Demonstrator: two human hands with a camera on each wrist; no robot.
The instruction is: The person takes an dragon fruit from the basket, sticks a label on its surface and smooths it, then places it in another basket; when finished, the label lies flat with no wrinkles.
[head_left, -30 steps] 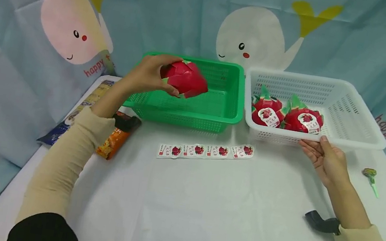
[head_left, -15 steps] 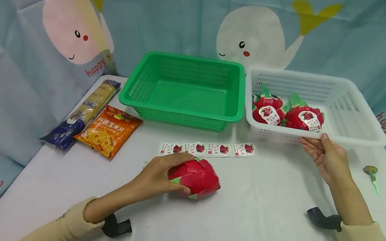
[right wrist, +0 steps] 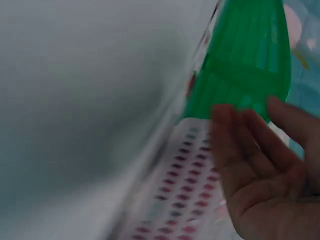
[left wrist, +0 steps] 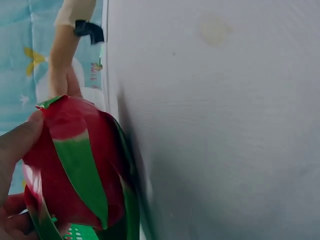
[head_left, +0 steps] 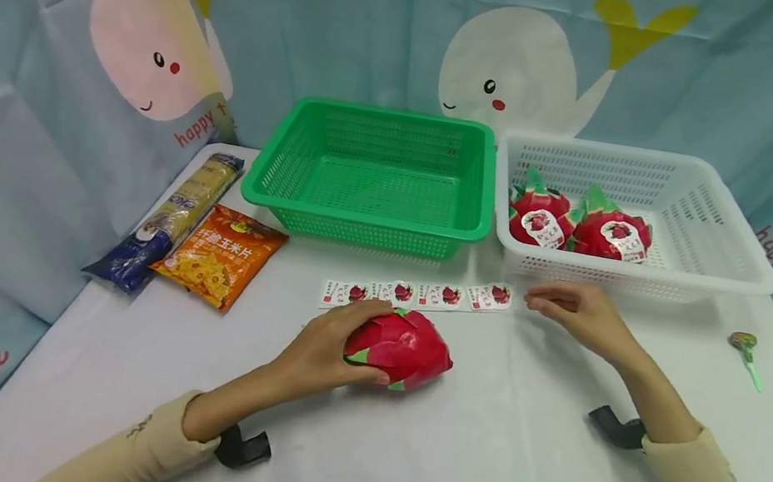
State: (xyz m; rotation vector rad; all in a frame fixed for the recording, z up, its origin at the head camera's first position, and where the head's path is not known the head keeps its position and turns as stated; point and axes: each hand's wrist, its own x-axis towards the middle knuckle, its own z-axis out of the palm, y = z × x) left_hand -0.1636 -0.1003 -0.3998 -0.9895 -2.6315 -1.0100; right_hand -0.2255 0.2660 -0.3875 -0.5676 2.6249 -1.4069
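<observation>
My left hand (head_left: 324, 349) grips a red dragon fruit (head_left: 407, 350) with green-tipped scales on the white table; in the left wrist view the dragon fruit (left wrist: 75, 165) fills the lower left, with the thumb on its side. Just behind it lies a strip of stickers (head_left: 438, 297) printed with dragon fruit, its left end close to the hand. Over the table, near the strip's right end, is my right hand (head_left: 583, 316), holding nothing, its fingers loosely extended. The right wrist view shows that hand (right wrist: 260, 170) blurred, palm visible.
A green basket (head_left: 361, 233) stands at the back, beside a white basket (head_left: 706, 282) holding two stickered dragon fruits (head_left: 611, 234). At left lie an orange snack bag (head_left: 220, 257) and a long blue-and-gold packet (head_left: 165, 223). A lollipop (head_left: 745, 357) lies far right.
The left hand has brought the dragon fruit from above the green basket down to the table. The right hand has let go of the white basket's rim and moved left toward the stickers.
</observation>
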